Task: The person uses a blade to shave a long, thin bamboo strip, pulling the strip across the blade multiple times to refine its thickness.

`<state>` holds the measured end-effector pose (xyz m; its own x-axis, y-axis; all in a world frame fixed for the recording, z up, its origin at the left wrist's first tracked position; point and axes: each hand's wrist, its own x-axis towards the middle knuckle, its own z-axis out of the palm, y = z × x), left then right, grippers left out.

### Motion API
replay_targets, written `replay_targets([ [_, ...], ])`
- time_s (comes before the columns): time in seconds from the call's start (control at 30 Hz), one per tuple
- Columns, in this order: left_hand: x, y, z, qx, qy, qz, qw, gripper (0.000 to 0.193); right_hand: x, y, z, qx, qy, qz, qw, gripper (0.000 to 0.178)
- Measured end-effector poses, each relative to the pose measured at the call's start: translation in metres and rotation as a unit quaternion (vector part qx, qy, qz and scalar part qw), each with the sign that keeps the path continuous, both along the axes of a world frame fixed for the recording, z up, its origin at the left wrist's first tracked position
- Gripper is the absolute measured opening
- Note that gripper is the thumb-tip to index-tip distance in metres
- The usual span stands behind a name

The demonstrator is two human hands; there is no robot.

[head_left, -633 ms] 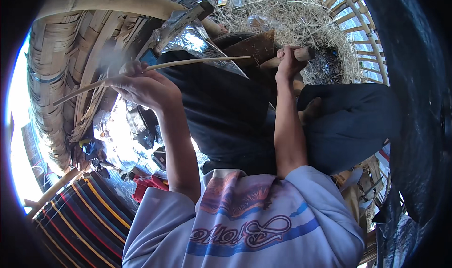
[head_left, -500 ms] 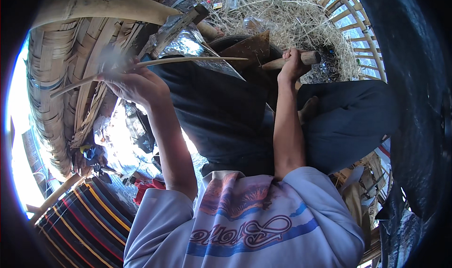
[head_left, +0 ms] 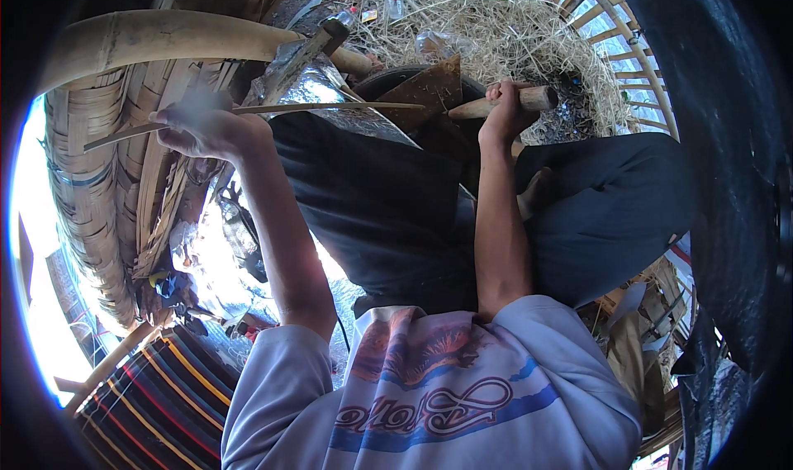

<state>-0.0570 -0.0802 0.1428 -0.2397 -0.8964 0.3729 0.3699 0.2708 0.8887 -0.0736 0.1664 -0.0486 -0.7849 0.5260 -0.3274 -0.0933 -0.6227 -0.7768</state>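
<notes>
My left hand [head_left: 202, 131] is closed round a long, thin bamboo strip [head_left: 330, 106], which runs roughly level across my left knee. A pale blur in the picture hides part of these fingers. The strip's right end stops short of my right hand [head_left: 505, 111], with a gap between them. Wrapped round a thick wooden handle [head_left: 538, 99], my right hand is closed near my right knee. The handle narrows to the left, and no blade can be made out on it. Beside its narrow end stands a brown, rusty-looking flat piece [head_left: 438, 88].
A thick bamboo pole [head_left: 173, 36] crosses above a woven bamboo wall [head_left: 83, 164] at the left. Straw [head_left: 496, 32] covers the ground ahead. A slatted bamboo basket [head_left: 636, 61] stands far right, near dark plastic sheeting [head_left: 719, 156]. Striped cloth [head_left: 157, 387] lies lower left.
My left hand has shifted left with the bamboo strip, whose right end has drawn slightly left. My right hand has stayed closed on the handle, nearly in place.
</notes>
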Motion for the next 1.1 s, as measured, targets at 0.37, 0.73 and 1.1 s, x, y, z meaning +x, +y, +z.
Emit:
replay_targets([
  [0.37,-0.007,-0.084,-0.042,-0.009,-0.004,0.041,0.999,0.037,0.001,-0.004,-0.011,0.063,0.036,0.021,0.997,0.007],
  [0.73,0.021,-0.069,-0.043,-0.026,-0.097,0.228,0.968,0.015,0.008,-0.025,-0.014,0.154,0.066,0.102,0.981,0.018],
  [1.1,0.035,-0.065,-0.042,0.019,-0.091,0.237,0.967,0.012,0.008,-0.028,-0.018,0.149,0.085,0.160,0.972,0.016],
])
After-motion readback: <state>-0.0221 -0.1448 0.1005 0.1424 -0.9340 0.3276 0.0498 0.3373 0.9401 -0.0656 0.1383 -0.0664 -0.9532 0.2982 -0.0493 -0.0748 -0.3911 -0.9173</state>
